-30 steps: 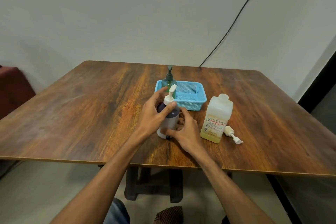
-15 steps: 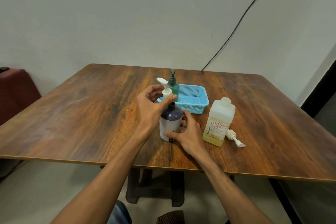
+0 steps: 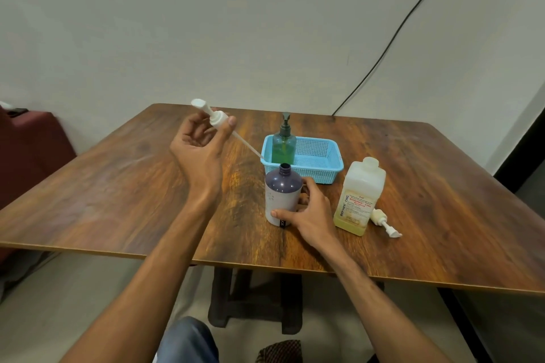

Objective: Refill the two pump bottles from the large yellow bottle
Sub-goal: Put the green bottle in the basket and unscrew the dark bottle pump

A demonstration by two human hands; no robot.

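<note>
Head view: left hand [image 3: 200,150] is up above the surface [image 3: 118,186], fingers pinching a white pump [image 3: 216,119], tube slanting toward the basket [image 3: 318,156]. Right hand [image 3: 312,212] has its fingers wrapped round the open purple bottle [image 3: 283,194], upright on the surface. Yellow bottle [image 3: 361,194] stands uncapped just to its right, a second pump [image 3: 383,221] lying beside it; green bottle [image 3: 283,144] stands in the basket.
</note>
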